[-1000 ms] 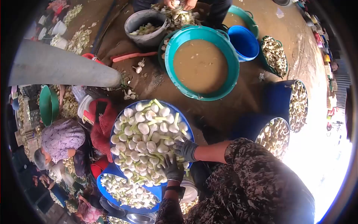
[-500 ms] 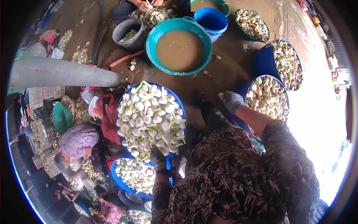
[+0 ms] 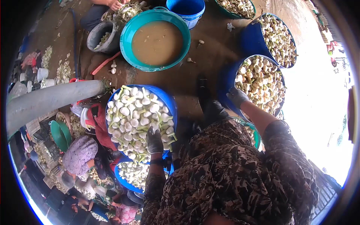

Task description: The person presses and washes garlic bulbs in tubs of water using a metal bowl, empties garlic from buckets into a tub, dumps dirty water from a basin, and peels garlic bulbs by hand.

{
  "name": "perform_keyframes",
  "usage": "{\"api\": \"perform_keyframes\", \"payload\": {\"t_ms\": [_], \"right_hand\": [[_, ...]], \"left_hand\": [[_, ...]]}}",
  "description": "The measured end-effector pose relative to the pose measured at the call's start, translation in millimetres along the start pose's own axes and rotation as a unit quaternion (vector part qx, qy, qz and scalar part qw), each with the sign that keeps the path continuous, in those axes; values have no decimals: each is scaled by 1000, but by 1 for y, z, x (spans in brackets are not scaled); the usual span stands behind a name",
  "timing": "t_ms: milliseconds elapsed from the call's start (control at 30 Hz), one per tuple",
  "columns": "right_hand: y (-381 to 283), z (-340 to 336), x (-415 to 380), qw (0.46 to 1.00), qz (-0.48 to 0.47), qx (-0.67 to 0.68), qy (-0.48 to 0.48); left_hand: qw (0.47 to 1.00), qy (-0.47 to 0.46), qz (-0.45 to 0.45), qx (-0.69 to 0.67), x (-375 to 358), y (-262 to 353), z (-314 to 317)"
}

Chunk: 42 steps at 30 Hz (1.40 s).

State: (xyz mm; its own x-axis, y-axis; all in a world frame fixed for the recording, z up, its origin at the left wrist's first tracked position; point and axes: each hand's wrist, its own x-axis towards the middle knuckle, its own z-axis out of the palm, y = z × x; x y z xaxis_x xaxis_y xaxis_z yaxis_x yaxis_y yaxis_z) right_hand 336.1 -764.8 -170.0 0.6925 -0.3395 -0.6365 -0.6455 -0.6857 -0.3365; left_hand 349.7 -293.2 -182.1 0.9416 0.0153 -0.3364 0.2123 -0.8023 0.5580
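Head view: left hand lies on white garlic, perhaps steadying it; right hand meets blue barrel, both grips unclear.

Brown, wet-looking floor spreads in front of me. On it, top centre, stand a teal tub of muddy water and a blue bucket; upper left, a grey bucket, a red strip and loose garlic bulbs. Blue barrels heaped with garlic stand at the right.
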Motion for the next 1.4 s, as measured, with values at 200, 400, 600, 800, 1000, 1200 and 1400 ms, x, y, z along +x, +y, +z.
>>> {"api": "perform_keyframes", "payload": {"t_ms": [200,400,600,800,1000,1200,1400], "right_hand": [[-33,-20,101,996,-66,-38,-37],[-71,-37,214,979,-53,-141,-135],[-74,18,340,977,-62,-131,-160],[-52,111,436,986,-4,-49,-160],[-18,217,520,985,-75,-90,-124],[13,294,590,998,-34,-16,-56],[-1,186,600,995,48,44,81]], "left_hand": [[992,-70,-81,-62,57,56,15],[990,-135,-36,18,117,80,57],[984,-145,-76,-75,152,139,112],[962,-263,66,21,175,150,171],[936,-327,103,79,195,140,201],[940,-283,141,127,194,98,215],[950,-269,128,97,205,96,218]]}}
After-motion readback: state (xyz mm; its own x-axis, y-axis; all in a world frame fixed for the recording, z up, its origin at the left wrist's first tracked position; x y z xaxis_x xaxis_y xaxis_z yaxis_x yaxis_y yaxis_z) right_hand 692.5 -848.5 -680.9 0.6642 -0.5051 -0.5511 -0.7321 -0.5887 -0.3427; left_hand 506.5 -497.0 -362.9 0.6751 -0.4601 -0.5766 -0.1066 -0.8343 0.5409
